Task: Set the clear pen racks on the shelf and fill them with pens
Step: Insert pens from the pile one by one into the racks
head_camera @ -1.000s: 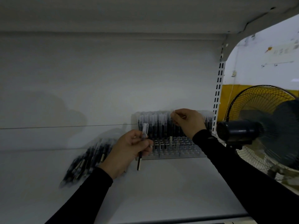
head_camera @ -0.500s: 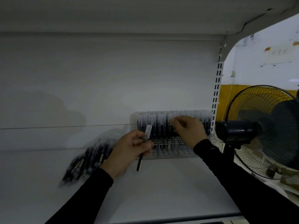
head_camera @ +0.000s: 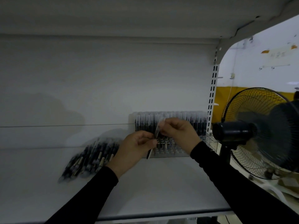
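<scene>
- The right hand point(head_camera: 178, 134) was at the top of the pens in the back row half a second ago; now it has come over to the left hand point(head_camera: 135, 150), and both hands meet in front of the clear pen rack point(head_camera: 171, 149).
- The pen point(head_camera: 154, 139) was held by the left hand alone before. Now its clear cap end is pinched by the right hand's fingers, while the left hand's fingers are curled round its dark middle part. The pen is tilted, cap end up and to the right.
- I judge this is a handover: the right hand takes the pen to put it into a free hole of the rack.
- The rack stands on the shelf point(head_camera: 161, 188) against the back wall, near the slotted upright point(head_camera: 212, 97). Its back row is full of standing pens; the front holes look mostly unfilled, though the picture is dark and blurred there.
- The loose pile of pens point(head_camera: 90, 159) lies on the shelf to the left of the left hand, in the same place as before, so many pens wait to be placed.
- A standing fan point(head_camera: 258, 131) is beside the shelf on the right.
</scene>
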Demonstrator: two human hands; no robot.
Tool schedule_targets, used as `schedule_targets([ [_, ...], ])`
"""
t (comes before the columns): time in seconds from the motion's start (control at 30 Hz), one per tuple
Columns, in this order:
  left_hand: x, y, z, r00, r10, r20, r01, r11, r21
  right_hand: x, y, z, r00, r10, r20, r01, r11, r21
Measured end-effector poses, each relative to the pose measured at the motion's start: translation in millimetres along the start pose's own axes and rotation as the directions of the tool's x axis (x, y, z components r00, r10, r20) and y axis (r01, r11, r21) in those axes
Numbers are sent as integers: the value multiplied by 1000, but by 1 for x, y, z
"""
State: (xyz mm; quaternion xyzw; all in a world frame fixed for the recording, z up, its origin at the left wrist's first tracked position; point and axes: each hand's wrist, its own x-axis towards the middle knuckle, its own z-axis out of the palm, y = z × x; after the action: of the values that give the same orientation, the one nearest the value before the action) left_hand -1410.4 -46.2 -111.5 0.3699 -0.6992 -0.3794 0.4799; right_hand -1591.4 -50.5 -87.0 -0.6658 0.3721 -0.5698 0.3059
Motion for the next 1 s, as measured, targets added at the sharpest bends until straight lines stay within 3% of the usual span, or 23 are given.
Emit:
schedule_targets([
  [0.07,1,-6,-3,999,53,15,-55,952,301,2,-4,-11,997,5,-80,-2,999,39],
  [0.13,0,-12,-6,990,95,104,-138,792,594,5,-9,-23,986,4,-164,0,1000,23],
  [0.23,-2,-22,-6,963,158,220,-271,578,770,11,-13,-40,961,-12,-275,12,1000,0],
  [0.33,-2,-26,-3,952,165,259,-307,506,806,22,-11,-54,927,-83,-365,30,989,-148],
  [0.43,-1,-30,-3,952,154,264,-305,467,830,32,-10,-59,912,-100,-398,28,983,-181],
  [0.8,3,-37,-4,946,168,277,-324,446,834,48,15,-46,958,-62,-279,-68,899,-433],
  [1.0,4,-41,-5,947,163,277,-321,449,834,39,24,-38,985,37,-171,-125,836,-535],
])
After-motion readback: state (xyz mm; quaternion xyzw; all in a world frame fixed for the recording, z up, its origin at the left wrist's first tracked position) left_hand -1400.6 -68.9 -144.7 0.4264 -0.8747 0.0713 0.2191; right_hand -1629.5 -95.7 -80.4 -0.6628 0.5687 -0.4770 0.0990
